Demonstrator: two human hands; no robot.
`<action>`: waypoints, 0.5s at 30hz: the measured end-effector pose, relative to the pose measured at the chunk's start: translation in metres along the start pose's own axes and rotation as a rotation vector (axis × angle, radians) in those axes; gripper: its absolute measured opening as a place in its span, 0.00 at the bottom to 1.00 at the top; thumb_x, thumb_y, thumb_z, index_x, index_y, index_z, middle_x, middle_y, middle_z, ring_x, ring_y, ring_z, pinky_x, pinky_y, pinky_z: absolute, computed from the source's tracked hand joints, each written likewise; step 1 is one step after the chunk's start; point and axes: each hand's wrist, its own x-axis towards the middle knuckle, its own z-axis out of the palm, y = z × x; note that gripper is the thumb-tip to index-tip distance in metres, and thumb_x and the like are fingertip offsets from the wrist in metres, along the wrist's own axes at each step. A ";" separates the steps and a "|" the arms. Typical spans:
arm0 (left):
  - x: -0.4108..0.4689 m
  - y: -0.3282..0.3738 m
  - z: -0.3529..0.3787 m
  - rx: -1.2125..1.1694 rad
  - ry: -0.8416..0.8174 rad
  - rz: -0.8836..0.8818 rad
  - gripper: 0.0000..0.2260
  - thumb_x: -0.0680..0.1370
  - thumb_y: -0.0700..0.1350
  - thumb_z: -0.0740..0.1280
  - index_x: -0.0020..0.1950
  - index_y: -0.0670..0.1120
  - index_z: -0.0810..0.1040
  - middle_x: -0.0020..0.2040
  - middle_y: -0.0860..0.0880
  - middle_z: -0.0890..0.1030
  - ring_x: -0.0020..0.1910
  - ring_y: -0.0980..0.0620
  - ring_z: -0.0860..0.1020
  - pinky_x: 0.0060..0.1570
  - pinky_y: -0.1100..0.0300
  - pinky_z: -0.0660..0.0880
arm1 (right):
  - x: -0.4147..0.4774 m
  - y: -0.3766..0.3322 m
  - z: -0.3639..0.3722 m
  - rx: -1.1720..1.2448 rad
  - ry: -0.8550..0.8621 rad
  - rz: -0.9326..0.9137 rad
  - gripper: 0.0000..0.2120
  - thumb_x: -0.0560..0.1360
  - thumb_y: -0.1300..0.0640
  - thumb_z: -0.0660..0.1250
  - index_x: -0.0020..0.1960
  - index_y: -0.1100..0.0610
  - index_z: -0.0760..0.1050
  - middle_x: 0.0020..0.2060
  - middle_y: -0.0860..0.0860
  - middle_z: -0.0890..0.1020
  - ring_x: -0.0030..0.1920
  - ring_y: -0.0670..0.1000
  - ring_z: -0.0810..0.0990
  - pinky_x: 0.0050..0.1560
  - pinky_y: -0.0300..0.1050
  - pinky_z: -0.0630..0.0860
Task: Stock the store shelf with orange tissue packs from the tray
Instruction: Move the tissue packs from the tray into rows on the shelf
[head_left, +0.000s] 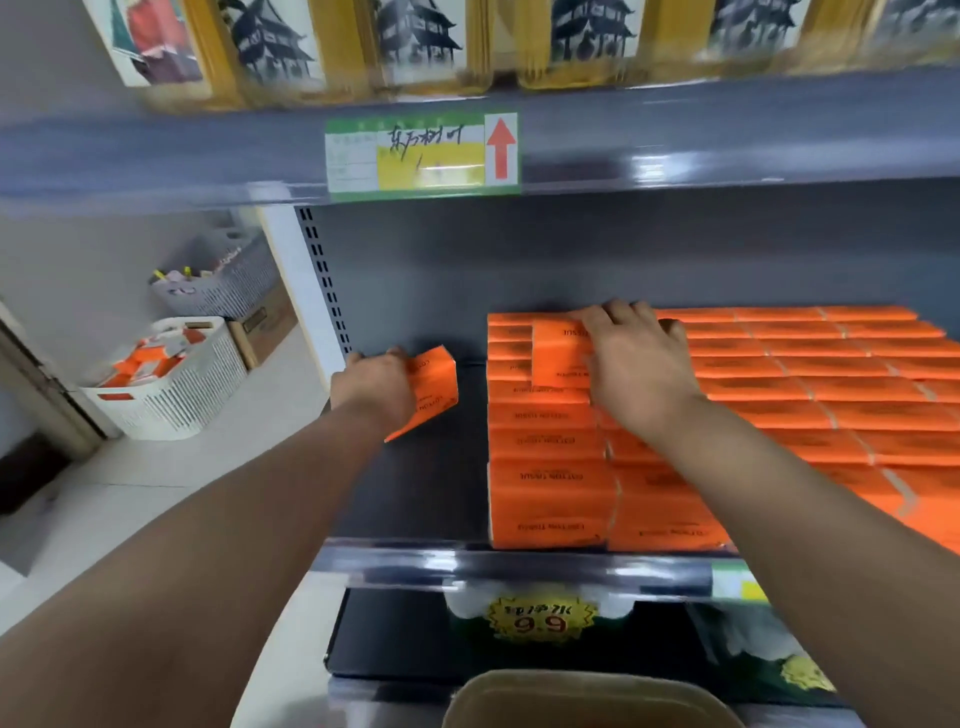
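Orange tissue packs (810, 395) fill the middle and right of the dark shelf (415, 488) in tight rows. My left hand (374, 387) grips one orange pack (434, 387), tilted, above the bare left strip of the shelf. My right hand (636, 364) rests on another orange pack (558, 358) that lies on top of the leftmost row, fingers curled over its far edge. A white slatted tray (176, 395) with more orange packs stands on the floor at the left.
The upper shelf edge (727, 150) with a price label (423, 156) hangs close above. A grey basket (223, 283) and a cardboard box (265, 327) stand behind the tray. Below are white rolls with a 9.9 tag (543, 618), and a tan rim (587, 696).
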 end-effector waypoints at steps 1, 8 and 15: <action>0.013 0.003 0.004 0.012 -0.008 -0.014 0.18 0.75 0.39 0.57 0.64 0.48 0.69 0.54 0.45 0.78 0.63 0.44 0.68 0.52 0.53 0.68 | 0.006 0.003 0.004 0.006 -0.009 -0.005 0.26 0.74 0.62 0.64 0.70 0.50 0.64 0.62 0.52 0.72 0.64 0.56 0.67 0.59 0.56 0.67; 0.088 0.022 0.031 -0.018 0.048 -0.065 0.24 0.74 0.34 0.58 0.69 0.49 0.68 0.64 0.42 0.68 0.66 0.41 0.63 0.58 0.49 0.69 | 0.030 0.019 0.017 0.037 -0.008 -0.082 0.25 0.76 0.60 0.62 0.71 0.47 0.63 0.62 0.51 0.72 0.64 0.55 0.67 0.59 0.55 0.66; 0.111 0.046 0.044 -0.270 0.249 -0.098 0.20 0.73 0.31 0.58 0.64 0.42 0.67 0.64 0.39 0.63 0.63 0.39 0.63 0.57 0.46 0.72 | 0.033 0.024 0.015 0.067 -0.038 -0.102 0.23 0.79 0.54 0.59 0.73 0.47 0.60 0.64 0.49 0.71 0.65 0.54 0.66 0.61 0.54 0.64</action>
